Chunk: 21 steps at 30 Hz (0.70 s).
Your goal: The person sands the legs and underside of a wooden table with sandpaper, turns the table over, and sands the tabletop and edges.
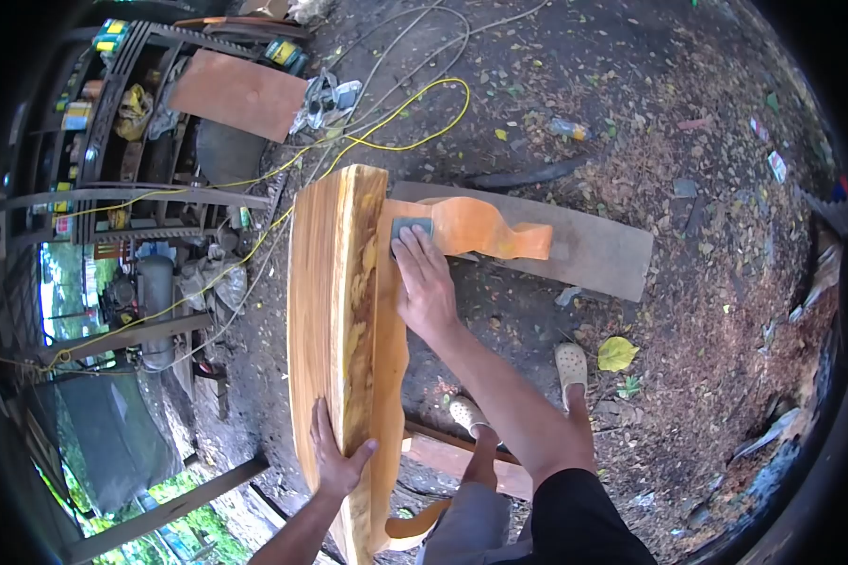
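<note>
A varnished wooden bench or table (322, 282) stands on its side, with a live-edge slab top, a pale shaped rail (392, 377) and a curvy orange leg (481, 226). My right hand (426, 287) presses a dark grey-green piece of sandpaper (412, 227) against the wood where leg and rail meet. Its fingers lie together over the sheet, hiding part of it. Lower down, my left hand (339, 461) rests on the slab's edge, fingers stretched along the top face and thumb spread apart over the edge.
A flat board (594, 240) lies under the leg on the dirt ground. Yellow cord (415, 141) and grey cables run behind the slab. Shelves with cans (75, 118), a reddish panel (240, 94) and a grey tank (155, 306) stand left. My feet in clogs (571, 367) are near.
</note>
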Tool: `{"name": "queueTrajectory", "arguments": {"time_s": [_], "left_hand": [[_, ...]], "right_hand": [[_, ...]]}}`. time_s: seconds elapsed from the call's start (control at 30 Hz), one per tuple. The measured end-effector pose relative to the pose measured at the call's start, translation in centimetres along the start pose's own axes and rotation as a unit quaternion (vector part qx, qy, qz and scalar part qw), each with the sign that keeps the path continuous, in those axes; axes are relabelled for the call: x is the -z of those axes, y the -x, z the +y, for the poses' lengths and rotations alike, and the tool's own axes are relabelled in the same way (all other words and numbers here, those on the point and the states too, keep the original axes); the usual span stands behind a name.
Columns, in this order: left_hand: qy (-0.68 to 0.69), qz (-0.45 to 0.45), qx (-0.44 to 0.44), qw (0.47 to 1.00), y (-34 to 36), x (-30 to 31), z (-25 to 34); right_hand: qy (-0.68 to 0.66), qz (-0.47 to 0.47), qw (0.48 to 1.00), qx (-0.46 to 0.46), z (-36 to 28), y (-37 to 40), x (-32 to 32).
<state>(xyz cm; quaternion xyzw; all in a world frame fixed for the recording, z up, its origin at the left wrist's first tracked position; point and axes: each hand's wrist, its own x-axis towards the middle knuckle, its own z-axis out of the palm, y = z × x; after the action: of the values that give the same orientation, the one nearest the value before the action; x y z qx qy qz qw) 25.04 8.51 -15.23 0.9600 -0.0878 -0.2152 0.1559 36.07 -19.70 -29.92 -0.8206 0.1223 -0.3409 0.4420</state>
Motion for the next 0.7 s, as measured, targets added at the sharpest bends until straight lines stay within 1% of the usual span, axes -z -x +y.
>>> {"name": "queueTrajectory", "arguments": {"time_s": [0.03,0.07,0.17,0.27,0.3,0.37,0.47,0.5,0.57,0.67,0.7], "left_hand": [[0.006,0.001,0.001,1.000,0.1,-0.1,-0.2],[0.012,0.003,0.000,1.000,0.1,-0.3,-0.6],[0.017,0.006,-0.007,1.000,0.0,-0.3,-0.5],[0.008,0.010,-0.014,1.000,-0.1,-0.3,-0.7],[0.004,0.010,-0.016,1.000,0.0,-0.4,-0.8],[0.015,0.008,-0.009,1.000,0.1,-0.3,-0.6],[0.025,0.007,-0.008,1.000,0.0,-0.2,-0.3],[0.028,0.007,-0.008,1.000,0.0,-0.2,-0.3],[0.019,0.007,-0.010,1.000,0.1,-0.4,-0.6],[0.013,0.010,-0.007,1.000,0.0,-0.3,-0.6],[0.013,0.009,-0.002,1.000,0.2,-0.3,-0.5]], "right_hand": [[0.015,0.010,1.000,-0.017,-0.6,-0.5,-0.5],[0.019,0.029,0.999,-0.014,-1.3,1.0,-1.6],[-0.069,-0.039,0.997,0.012,-3.8,4.2,2.7],[-0.182,-0.001,0.970,-0.159,-2.8,5.9,5.1],[-0.143,0.087,0.968,-0.187,-2.2,4.4,5.9],[-0.087,0.163,0.957,-0.222,-0.3,2.3,6.9],[-0.051,0.160,0.975,-0.149,-1.2,0.8,5.8],[-0.050,0.092,0.990,-0.097,-1.7,1.2,5.1],[-0.038,0.019,0.998,-0.042,-2.1,3.3,1.6],[-0.055,0.007,0.994,-0.095,-4.0,2.8,2.7],[-0.094,0.004,0.986,-0.138,-3.9,3.0,2.3]]}}
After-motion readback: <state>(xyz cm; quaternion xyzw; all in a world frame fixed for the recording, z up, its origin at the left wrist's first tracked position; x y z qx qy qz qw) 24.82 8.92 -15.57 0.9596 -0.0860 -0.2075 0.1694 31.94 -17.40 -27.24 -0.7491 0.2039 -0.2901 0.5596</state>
